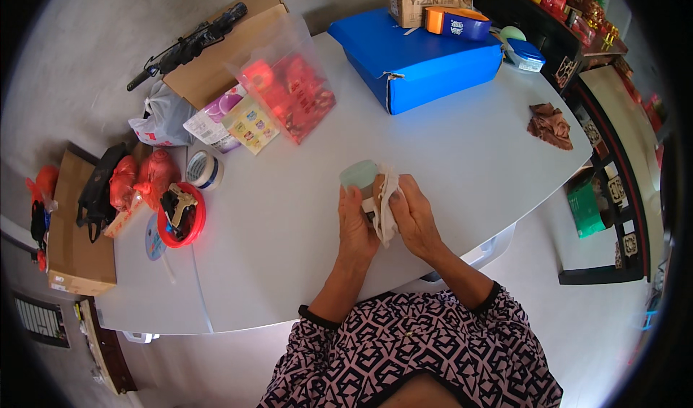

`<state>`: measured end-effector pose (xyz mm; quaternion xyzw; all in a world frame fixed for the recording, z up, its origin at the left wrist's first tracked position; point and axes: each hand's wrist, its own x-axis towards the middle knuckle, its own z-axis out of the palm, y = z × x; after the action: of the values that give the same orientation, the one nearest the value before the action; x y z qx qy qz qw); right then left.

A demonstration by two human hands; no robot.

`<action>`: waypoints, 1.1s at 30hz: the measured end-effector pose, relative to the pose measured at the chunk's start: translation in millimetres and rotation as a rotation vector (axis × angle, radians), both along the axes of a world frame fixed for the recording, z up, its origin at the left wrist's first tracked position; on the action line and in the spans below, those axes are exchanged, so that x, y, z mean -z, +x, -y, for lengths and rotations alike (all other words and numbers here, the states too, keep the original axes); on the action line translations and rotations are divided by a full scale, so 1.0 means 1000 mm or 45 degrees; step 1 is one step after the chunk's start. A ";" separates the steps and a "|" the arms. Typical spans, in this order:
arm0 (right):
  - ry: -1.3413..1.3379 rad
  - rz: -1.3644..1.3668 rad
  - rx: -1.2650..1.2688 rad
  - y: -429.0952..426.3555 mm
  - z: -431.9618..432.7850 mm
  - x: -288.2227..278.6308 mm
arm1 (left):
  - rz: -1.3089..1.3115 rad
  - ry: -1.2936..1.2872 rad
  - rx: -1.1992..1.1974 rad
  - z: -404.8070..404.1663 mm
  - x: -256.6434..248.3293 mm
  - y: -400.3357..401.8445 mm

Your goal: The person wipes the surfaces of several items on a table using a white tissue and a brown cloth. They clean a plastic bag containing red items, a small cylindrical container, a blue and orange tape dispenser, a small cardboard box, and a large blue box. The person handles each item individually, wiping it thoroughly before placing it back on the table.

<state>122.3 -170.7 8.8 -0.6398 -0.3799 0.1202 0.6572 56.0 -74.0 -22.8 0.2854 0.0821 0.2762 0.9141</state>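
Held above the near side of the table is a small object with a smooth pale green rounded end [359, 173]; fingers hide the rest, so its kind is unclear. My left hand [355, 224] grips it from the left side. A crumpled white cloth or tissue [386, 213] is pinched in my right hand [416, 216] and lies against the object's right side. Between the two hands a brownish part and a dark patch of the object show.
A crumpled brown cloth [550, 126] lies to the right. At the back stands a blue box [422, 61] bearing a carton [419, 2] and a tape roll [457, 23]. Leftward are a bag of red packets [298, 96], tape rolls [204, 171] and a red bowl [197, 229] with toy guns.
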 end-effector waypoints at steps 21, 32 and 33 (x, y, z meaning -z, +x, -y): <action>-0.127 0.941 0.339 -0.004 0.000 -0.010 | -0.046 -0.041 -0.143 0.002 0.004 0.010; -0.165 0.268 -0.007 -0.012 0.017 0.020 | -0.055 -0.065 -0.084 0.001 -0.016 0.003; -0.160 0.254 -0.004 -0.010 0.017 0.020 | -0.068 -0.036 -0.094 0.002 -0.015 0.004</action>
<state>112.0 -187.7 -11.6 -0.6878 -0.4362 0.0804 0.5746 60.1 -76.3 -7.7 0.2766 0.1209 0.3007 0.9047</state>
